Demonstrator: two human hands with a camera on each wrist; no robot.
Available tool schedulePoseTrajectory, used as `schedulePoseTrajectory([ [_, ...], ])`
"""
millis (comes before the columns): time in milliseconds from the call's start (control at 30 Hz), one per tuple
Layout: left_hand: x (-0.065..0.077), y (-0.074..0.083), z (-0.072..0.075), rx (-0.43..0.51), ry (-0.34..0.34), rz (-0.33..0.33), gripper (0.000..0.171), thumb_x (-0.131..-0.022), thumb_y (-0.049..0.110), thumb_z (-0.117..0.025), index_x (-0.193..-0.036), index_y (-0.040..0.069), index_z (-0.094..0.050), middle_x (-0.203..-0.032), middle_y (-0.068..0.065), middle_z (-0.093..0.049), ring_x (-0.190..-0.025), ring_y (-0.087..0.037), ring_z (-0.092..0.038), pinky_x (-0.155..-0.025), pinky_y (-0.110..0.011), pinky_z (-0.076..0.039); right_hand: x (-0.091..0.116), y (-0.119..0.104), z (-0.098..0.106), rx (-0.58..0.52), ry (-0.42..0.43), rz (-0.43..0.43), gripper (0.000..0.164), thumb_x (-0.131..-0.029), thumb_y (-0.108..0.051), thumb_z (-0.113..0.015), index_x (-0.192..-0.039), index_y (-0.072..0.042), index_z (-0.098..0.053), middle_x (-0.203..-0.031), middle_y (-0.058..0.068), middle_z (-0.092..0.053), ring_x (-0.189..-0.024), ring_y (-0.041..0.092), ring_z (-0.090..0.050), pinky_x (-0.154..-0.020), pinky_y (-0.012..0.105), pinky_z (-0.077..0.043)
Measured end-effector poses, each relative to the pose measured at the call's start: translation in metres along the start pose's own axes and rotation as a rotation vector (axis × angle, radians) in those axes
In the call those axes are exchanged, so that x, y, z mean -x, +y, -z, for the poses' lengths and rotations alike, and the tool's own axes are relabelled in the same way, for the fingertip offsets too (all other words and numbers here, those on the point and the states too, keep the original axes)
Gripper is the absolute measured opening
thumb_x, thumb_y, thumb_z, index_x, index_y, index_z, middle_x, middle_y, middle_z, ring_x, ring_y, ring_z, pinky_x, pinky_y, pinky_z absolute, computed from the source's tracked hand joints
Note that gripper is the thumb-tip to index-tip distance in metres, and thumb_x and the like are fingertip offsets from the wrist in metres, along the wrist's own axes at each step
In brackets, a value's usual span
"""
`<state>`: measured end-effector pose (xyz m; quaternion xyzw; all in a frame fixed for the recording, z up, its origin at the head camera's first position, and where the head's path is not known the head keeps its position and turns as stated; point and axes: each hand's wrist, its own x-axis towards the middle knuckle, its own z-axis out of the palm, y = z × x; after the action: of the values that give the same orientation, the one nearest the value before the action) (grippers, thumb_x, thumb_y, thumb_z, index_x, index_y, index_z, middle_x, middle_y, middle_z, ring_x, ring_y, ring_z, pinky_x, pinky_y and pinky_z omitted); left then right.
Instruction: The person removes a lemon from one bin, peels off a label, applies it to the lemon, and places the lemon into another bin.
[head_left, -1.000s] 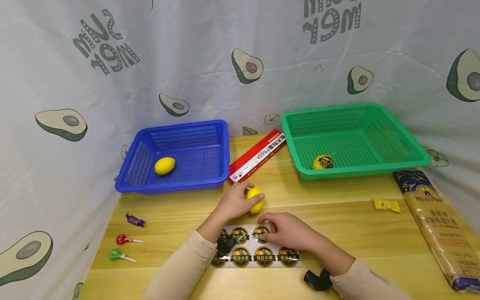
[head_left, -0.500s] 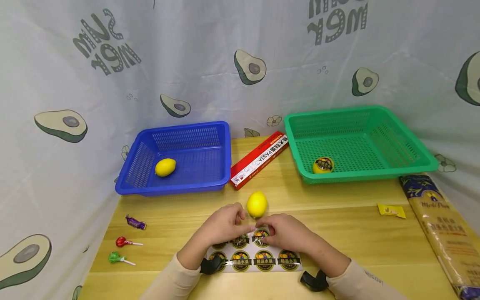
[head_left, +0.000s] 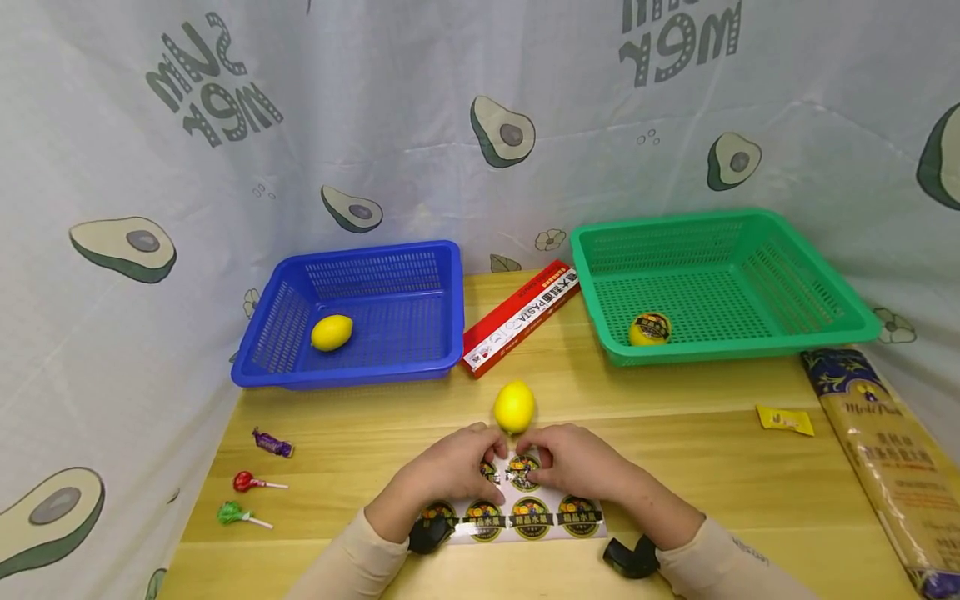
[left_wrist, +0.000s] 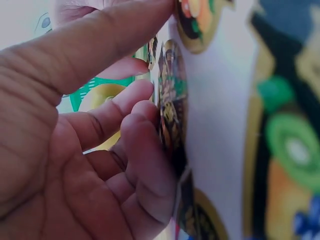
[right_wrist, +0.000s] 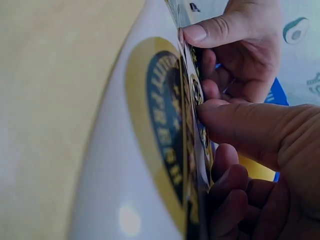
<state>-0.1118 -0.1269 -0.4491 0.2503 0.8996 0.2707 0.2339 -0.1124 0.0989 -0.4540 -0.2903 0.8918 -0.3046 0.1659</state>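
Note:
A white sheet of round fruit stickers (head_left: 532, 518) lies flat on the wooden table in front of the person. My left hand (head_left: 446, 475) rests on its left part, thumb and fingers apart and bent. On the upper middle sticker, my right hand (head_left: 581, 462) touches with its thumb (right_wrist: 235, 117), and its index finger lies at the sheet's far edge. Whether either hand lifts a sticker edge is unclear in the blurred wrist views. Just beyond both hands a yellow lemon (head_left: 514, 407) stands on the table, held by neither.
A blue basket (head_left: 348, 371) at back left holds a lemon (head_left: 332, 332). The green basket (head_left: 742, 343) at back right holds a stickered lemon (head_left: 650, 329). Between them lies a red pasta box (head_left: 517, 321). Wrapped candy (head_left: 784, 420), lollipops (head_left: 247, 482) and a noodle bag (head_left: 885, 450) flank the sheet.
My left hand has let go of the lemon and drawn back toward me onto the sticker sheet. The lemon stays upright beyond the sheet. My right hand keeps nearly the same place.

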Motion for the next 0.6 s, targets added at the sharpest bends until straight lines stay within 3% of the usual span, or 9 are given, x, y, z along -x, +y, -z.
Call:
schedulePoseTrajectory([
  [267, -0.0009, -0.0015, -0.0019, 0.009, -0.007, 0.013, 0.046, -0.071, 0.026, -0.093, -0.105, 0.023, -0.062, -0.092, 0.01, -0.051, -0.084, -0.004, -0.049, -0.076, -0.019, -0.043, -0.0007, -0.001, -0.0023, -0.01, 0.039, 0.005, 0.012, -0.089, -0.016, -0.078, -0.093, -0.022, -0.067, -0.066, -0.013, -0.047, -0.06, 0.0, -0.041, -0.057, 0.021, -0.037],
  [433, -0.0004, -0.002, -0.0021, 0.008, -0.008, 0.013, 0.046, -0.071, 0.027, -0.094, -0.105, 0.024, -0.063, -0.093, 0.01, -0.052, -0.085, -0.003, -0.049, -0.077, -0.019, -0.043, -0.002, -0.0012, -0.0039, -0.021, 0.058, 0.037, 0.015, -0.09, -0.014, -0.075, -0.084, -0.023, -0.065, -0.065, -0.014, -0.046, -0.061, -0.001, -0.041, -0.059, 0.02, -0.038],
  [600, -0.0005, -0.0019, -0.0019, -0.004, -0.004, 0.012, 0.046, -0.071, 0.027, -0.094, -0.105, 0.025, -0.064, -0.093, 0.01, -0.052, -0.085, -0.003, -0.049, -0.076, -0.019, -0.043, 0.001, 0.0007, 0.0039, -0.163, -0.01, 0.022, 0.015, -0.093, -0.012, -0.071, -0.085, -0.023, -0.064, -0.068, -0.013, -0.051, -0.063, 0.0, -0.046, -0.059, 0.019, -0.041],
])
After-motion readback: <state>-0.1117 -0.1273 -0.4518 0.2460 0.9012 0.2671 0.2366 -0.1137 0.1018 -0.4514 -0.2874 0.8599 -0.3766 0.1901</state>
